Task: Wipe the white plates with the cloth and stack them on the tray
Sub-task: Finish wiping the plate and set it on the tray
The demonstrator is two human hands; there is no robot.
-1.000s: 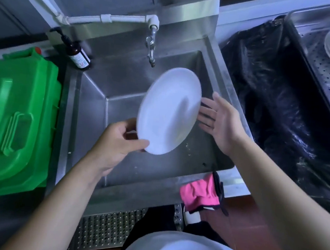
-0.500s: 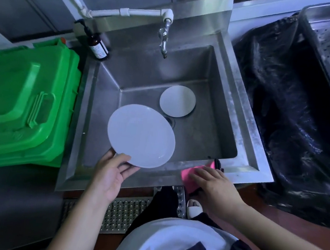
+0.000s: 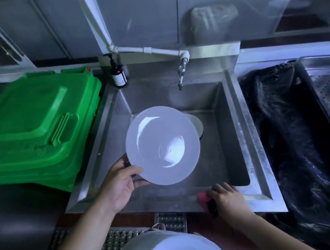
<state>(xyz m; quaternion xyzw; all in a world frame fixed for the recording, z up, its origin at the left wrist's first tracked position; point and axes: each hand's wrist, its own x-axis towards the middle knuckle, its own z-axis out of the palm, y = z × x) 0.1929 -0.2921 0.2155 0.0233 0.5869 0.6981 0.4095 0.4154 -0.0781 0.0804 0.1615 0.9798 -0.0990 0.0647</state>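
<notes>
Now holding white plate [image 3: 163, 145] face up, nearly level, over sink [image 3: 264, 176], left hand [image 3: 120, 183] gripping its near rim. Gripping pink cloth [image 3: 202, 198] with right hand [image 3: 228, 200] on sink's front edge. Beyond plate, second plate [image 3: 197, 125] half hidden in basin.

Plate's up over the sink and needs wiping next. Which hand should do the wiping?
Right. The right hand already rests on the pink cloth at the sink's front rim, just beside the plate. The left hand is busy, its grip on the plate's near edge holding it up.
</notes>
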